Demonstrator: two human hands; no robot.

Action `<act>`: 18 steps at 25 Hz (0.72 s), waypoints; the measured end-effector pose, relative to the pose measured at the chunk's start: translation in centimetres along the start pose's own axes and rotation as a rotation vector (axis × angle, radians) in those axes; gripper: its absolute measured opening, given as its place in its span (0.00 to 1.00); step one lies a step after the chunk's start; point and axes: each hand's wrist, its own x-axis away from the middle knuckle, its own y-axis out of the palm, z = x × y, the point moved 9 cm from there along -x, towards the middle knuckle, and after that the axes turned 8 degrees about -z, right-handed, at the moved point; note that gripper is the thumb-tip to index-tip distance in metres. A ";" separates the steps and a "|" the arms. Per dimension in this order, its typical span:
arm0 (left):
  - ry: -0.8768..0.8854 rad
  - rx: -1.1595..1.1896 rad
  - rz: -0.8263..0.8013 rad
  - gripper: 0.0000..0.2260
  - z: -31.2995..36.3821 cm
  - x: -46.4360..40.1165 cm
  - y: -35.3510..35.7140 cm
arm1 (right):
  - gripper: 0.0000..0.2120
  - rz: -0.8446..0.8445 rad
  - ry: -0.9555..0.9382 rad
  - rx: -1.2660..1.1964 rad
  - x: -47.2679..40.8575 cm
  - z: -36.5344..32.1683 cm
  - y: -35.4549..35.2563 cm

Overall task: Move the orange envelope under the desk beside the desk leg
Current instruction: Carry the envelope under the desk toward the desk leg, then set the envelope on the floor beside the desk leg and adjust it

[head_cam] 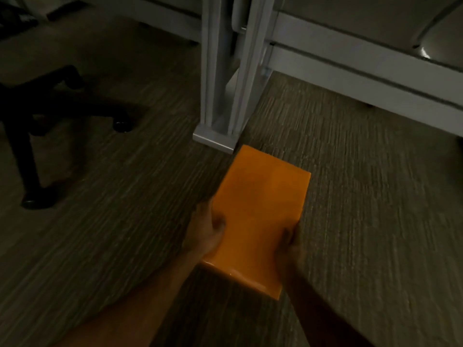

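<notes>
The orange envelope (260, 204) is held low over the carpet, its far corner just in front of the foot of the grey desk leg (225, 78). My left hand (205, 229) grips its left edge with the thumb on top. On the right edge, my right hand (290, 241) holds it the same way. The near end of the envelope curls downward between my forearms. I cannot tell whether its far end touches the floor.
A black office chair base (50, 113) with castors stands on the carpet at the left. A grey partition panel (363, 71) runs along the back right behind the desk leg. Striped carpet (375, 196) lies to the right of the leg.
</notes>
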 end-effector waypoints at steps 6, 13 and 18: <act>0.100 -0.298 0.042 0.24 1.5 0.9 -0.1 | 0.24 0.044 -0.105 0.242 2.3 -3.4 -0.8; 0.171 -0.561 -0.361 0.47 -1.3 4.2 2.6 | 0.39 -0.366 -0.167 0.889 6.8 -2.0 5.0; 0.139 -0.563 -0.528 0.60 -1.6 4.8 3.1 | 0.42 -0.401 -0.212 0.908 9.8 -0.6 5.1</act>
